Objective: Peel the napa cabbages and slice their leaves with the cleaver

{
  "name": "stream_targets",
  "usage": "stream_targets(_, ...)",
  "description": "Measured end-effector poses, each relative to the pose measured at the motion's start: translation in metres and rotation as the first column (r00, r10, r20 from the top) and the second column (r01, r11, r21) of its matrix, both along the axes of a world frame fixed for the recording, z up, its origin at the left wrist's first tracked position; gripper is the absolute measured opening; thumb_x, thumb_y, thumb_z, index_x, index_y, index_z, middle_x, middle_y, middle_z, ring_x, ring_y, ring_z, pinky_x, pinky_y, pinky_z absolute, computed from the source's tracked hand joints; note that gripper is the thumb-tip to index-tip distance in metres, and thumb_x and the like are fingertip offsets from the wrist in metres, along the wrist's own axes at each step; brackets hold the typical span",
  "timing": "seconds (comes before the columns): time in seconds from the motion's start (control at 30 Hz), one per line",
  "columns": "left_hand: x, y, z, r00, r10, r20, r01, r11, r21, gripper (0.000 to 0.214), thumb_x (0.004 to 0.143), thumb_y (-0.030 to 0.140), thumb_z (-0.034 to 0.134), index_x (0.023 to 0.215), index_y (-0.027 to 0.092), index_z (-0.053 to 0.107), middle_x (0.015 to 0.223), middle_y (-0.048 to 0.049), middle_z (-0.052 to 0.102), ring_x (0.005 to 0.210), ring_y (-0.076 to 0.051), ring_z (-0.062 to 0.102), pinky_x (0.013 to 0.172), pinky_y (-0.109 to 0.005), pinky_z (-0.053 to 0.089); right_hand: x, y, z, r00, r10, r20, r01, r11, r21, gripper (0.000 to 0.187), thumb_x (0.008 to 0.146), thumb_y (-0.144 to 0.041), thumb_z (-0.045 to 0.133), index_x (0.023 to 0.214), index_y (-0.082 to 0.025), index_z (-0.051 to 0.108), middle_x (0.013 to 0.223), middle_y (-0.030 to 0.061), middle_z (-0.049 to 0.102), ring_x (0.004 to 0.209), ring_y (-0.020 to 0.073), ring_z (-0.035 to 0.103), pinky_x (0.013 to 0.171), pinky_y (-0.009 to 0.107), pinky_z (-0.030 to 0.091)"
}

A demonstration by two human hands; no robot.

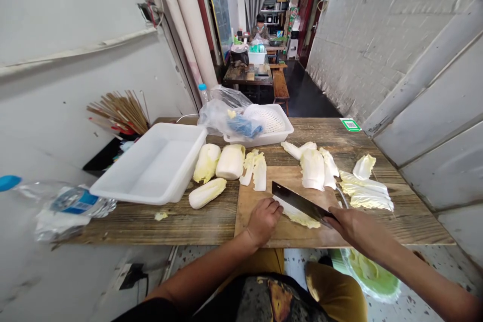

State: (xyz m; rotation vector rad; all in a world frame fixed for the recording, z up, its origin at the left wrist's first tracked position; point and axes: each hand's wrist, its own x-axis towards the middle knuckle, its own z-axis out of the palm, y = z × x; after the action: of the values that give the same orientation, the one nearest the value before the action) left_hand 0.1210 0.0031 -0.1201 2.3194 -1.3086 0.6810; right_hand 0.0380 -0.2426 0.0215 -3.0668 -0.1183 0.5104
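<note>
My right hand (345, 221) is wrapped round the handle of a cleaver (302, 200). The blade lies slantwise across a napa cabbage leaf (302, 218) on the wooden cutting board (251, 211). With its fingers curled, my left hand (265, 219) holds the leaf's left end against the board, close to the blade. Two cut leaf pieces (259, 173) rest at the board's upper left edge. More loose leaves (313, 168) lie at its upper right. Further right is a stack of leaves (367, 191).
Two cabbage chunks (231, 162) and a small cabbage heart (207, 193) sit left of the board. Beside them stands a white tub (151, 161). Behind is a white tray (281, 133) with plastic bags. A lined green bin (373, 274) is below; a person (260, 30) sits far back.
</note>
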Motion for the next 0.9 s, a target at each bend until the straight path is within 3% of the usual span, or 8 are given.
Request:
stream_targets(0.2, 0.003, 0.001, 0.002, 1.000, -0.008, -0.016, 0.008, 1.000, 0.026, 0.025, 0.094, 0.015, 0.045, 0.103, 0.009, 0.068, 0.102, -0.0123, 0.068, 0.096, -0.024, 0.056, 0.086, -0.038, 0.051, 0.004, 0.006, -0.017, 0.999, -0.007, 0.042, 0.009, 0.998, -0.054, 0.030, 0.100, -0.035, 0.042, 0.088, -0.017, 0.062, 0.077, 0.0099, 0.071, 0.072, 0.0223, 0.068, 0.057, 0.028, 0.031)
stream_targets(0.5, -0.004, 0.009, 0.003, 0.998, 0.042, -0.037, -0.036, 0.989, 0.146, 0.019, 0.095, 0.018, 0.049, 0.101, 0.013, 0.066, 0.102, -0.0108, 0.066, 0.093, -0.023, 0.057, 0.082, -0.038, 0.050, -0.037, -0.017, -0.029, 0.990, -0.007, 0.140, 0.018, 0.997, -0.075, 0.033, 0.101, -0.037, 0.037, 0.087, -0.019, 0.061, 0.073, 0.0061, 0.071, 0.064, 0.0211, 0.068, 0.053, 0.028, 0.029)
stream_targets(0.6, -0.009, 0.019, 0.005, 0.997, 0.080, -0.017, -0.077, 0.988, 0.136, 0.017, 0.095, 0.016, 0.049, 0.099, 0.013, 0.065, 0.101, -0.0102, 0.065, 0.094, -0.023, 0.056, 0.083, -0.038, 0.050, -0.044, -0.023, -0.031, 0.976, -0.009, 0.216, 0.004, 1.000, 0.020, 0.041, 0.101, -0.046, 0.032, 0.085, -0.021, 0.060, 0.071, 0.0050, 0.070, 0.063, 0.0216, 0.066, 0.054, 0.029, 0.034)
stream_targets(0.67, -0.010, 0.023, 0.006, 0.997, 0.083, -0.011, -0.081, 0.988, 0.134, 0.017, 0.096, 0.016, 0.047, 0.097, 0.014, 0.064, 0.100, -0.0097, 0.065, 0.095, -0.022, 0.056, 0.085, -0.038, 0.049, -0.050, -0.028, -0.033, 0.946, -0.109, 0.304, 0.059, 0.984, 0.170, 0.047, 0.100, -0.054, 0.028, 0.087, -0.022, 0.061, 0.073, 0.0056, 0.070, 0.064, 0.0224, 0.067, 0.057, 0.030, 0.040)
stream_targets(0.77, -0.011, 0.025, 0.008, 1.000, 0.029, -0.008, -0.027, 0.987, 0.158, 0.018, 0.097, 0.019, 0.046, 0.096, 0.016, 0.063, 0.098, -0.0090, 0.064, 0.095, -0.022, 0.057, 0.086, -0.039, 0.050, -0.069, -0.035, -0.038, 0.825, -0.400, 0.400, 0.255, 0.894, 0.368, 0.055, 0.095, -0.063, 0.030, 0.095, -0.020, 0.065, 0.074, 0.0091, 0.071, 0.062, 0.0251, 0.067, 0.058, 0.034, 0.046)
stream_targets(0.9, -0.015, 0.024, 0.010, 0.999, 0.001, 0.044, -0.004, 0.997, 0.072, 0.016, 0.096, 0.019, 0.047, 0.093, 0.015, 0.062, 0.102, -0.0085, 0.065, 0.098, -0.022, 0.058, 0.086, -0.037, 0.051, -0.108, -0.033, -0.052, 0.694, -0.636, 0.337, 0.472, 0.756, 0.453, 0.053, 0.092, -0.060, 0.035, 0.103, -0.018, 0.066, 0.056, 0.0045, 0.063, 0.047, 0.0229, 0.059, 0.048, 0.033, 0.045)
